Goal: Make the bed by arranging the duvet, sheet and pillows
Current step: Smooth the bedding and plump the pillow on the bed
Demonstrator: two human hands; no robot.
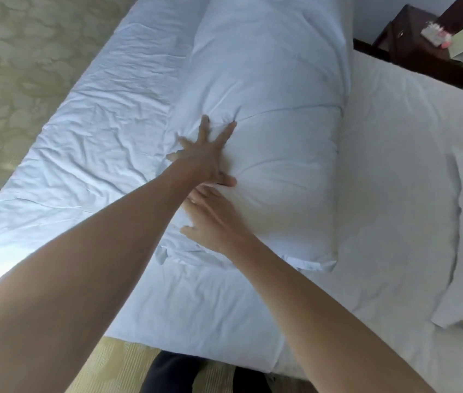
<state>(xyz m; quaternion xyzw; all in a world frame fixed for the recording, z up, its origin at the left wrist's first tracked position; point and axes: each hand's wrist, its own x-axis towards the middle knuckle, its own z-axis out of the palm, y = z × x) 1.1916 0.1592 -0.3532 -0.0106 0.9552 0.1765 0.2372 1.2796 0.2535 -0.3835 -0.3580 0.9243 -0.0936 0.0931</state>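
Observation:
A plump white pillow (287,182) lies across the white bed, with a second white pillow (267,52) behind it. My left hand (206,153) presses flat on the near pillow's left side, fingers spread. Just below it, my right hand (213,219) rests on the same pillow's left edge, fingers extended. A wrinkled white sheet (105,143) covers the bed to the left. A thick white duvet (395,171) lies to the right of the pillows.
A dark wooden nightstand (412,52) with papers and a small box stands at the top right. Patterned greenish carpet (12,66) fills the left. The bed's near edge runs along the bottom, above my dark trouser leg (173,373).

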